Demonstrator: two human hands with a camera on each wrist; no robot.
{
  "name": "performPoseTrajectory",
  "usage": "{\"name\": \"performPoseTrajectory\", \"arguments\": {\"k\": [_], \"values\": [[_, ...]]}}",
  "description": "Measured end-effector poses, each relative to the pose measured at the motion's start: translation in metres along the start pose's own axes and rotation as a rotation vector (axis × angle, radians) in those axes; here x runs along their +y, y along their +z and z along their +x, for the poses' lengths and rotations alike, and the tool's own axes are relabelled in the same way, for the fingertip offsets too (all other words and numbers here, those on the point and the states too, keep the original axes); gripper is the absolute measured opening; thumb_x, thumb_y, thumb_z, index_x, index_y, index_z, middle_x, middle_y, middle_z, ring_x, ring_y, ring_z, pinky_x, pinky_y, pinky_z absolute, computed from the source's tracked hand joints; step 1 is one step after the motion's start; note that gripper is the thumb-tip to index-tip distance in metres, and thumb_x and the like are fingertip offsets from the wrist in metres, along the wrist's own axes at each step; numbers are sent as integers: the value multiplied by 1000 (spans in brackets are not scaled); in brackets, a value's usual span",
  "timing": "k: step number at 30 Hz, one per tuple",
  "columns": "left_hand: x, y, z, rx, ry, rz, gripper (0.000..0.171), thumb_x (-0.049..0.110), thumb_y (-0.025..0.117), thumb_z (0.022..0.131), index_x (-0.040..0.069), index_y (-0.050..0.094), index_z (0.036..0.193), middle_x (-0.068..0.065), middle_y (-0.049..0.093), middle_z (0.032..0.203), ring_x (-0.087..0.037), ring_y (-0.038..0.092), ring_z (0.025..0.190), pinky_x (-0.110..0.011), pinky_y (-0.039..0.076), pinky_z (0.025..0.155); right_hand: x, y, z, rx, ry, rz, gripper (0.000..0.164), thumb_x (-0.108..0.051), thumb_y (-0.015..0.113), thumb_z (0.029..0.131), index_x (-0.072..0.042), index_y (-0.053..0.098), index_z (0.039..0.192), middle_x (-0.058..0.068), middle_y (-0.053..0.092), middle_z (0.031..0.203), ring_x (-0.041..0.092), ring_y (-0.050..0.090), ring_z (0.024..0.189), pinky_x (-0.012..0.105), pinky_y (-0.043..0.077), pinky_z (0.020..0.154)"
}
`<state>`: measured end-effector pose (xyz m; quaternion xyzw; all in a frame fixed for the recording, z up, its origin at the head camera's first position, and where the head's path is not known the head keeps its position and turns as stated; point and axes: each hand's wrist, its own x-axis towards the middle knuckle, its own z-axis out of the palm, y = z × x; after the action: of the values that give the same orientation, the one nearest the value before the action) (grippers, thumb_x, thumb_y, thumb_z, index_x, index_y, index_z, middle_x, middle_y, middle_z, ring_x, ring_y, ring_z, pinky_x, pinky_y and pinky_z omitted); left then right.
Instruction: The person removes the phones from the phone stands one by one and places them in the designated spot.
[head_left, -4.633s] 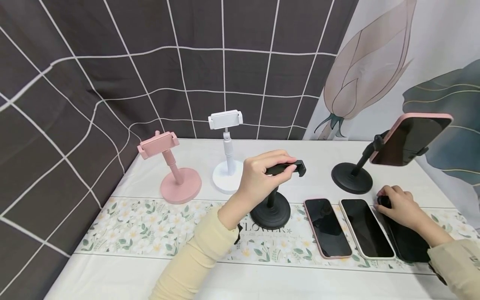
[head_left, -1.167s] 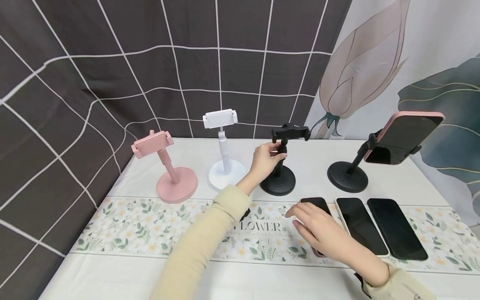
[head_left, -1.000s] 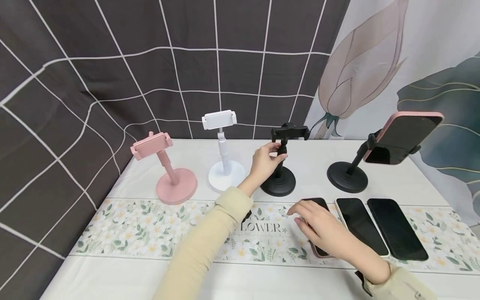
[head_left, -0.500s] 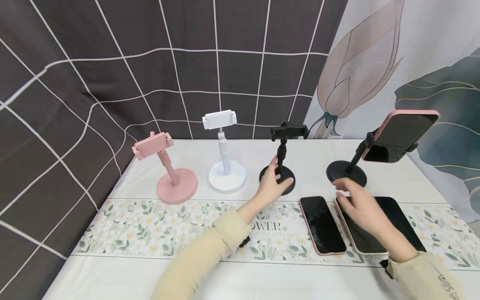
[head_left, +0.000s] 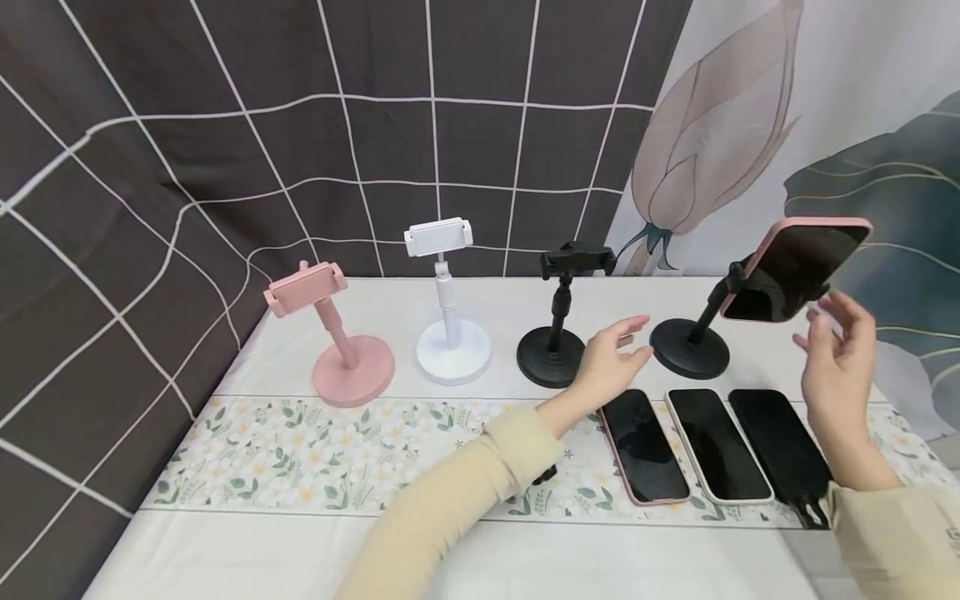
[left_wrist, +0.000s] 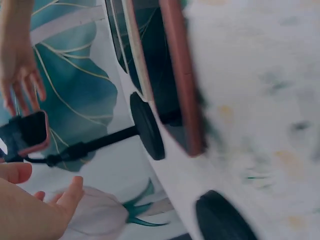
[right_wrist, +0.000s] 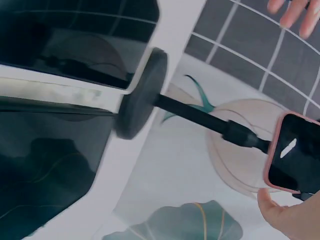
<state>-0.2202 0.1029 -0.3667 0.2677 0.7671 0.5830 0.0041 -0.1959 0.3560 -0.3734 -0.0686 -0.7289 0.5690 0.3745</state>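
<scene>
A pink-edged phone (head_left: 798,268) sits tilted in the clamp of the right-hand black phone stand (head_left: 690,348). My right hand (head_left: 842,367) is raised beside its lower right edge, fingers loosely bent. In the right wrist view, the thumb of that hand (right_wrist: 287,217) lies close under the phone; whether it touches, I cannot tell. My left hand (head_left: 603,362) reaches between the two black stands, thumb and fingers apart, holding nothing. To its left stands the other black phone stand (head_left: 551,358), its clamp holding no phone. The left wrist view catches my left hand (left_wrist: 37,210) pointing toward the mounted phone.
A pink stand (head_left: 352,371) and a white stand (head_left: 453,352) complete the back row. Flat on the floral runner (head_left: 300,458) lie a pink-edged phone (head_left: 645,450), a white-edged phone (head_left: 718,446) and a black phone (head_left: 780,446). A grid-patterned curtain (head_left: 390,142) hangs behind.
The left black stand was pushed back into the row, then my left hand let go and moved right. My right hand left the flat phones and rose to the mounted phone.
</scene>
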Motion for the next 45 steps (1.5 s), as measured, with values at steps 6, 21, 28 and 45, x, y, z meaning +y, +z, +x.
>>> {"name": "performPoseTrajectory", "arguments": {"k": [6,21,28,45], "values": [[27,22,38,-85,114,158,58,14,55,86,13,30,139,-12,30,146,-10,26,128,-31,32,105,-51,16,3,-6,42,310,35,-14,43,91,-10,49,125,6,48,124,18,53,107,13,51,73],[55,39,72,8,171,247,37,20,60,85,20,53,121,1,60,117,7,56,76,-6,44,62,-50,18,20,-96,24,472,35,-13,52,84,-4,52,118,6,59,108,19,55,99,11,50,72],[55,40,78,47,266,307,23,20,61,84,12,56,105,-1,62,105,3,55,84,-5,44,74,-50,19,19,-101,-28,506,32,-6,52,84,1,52,115,9,57,107,24,51,108,14,49,81],[55,-6,21,112,460,140,20,10,57,86,4,56,105,-11,60,105,1,56,95,-6,44,82,-90,48,-26,-139,-383,483,25,7,48,85,15,50,108,3,56,89,8,32,52,17,18,43]]}}
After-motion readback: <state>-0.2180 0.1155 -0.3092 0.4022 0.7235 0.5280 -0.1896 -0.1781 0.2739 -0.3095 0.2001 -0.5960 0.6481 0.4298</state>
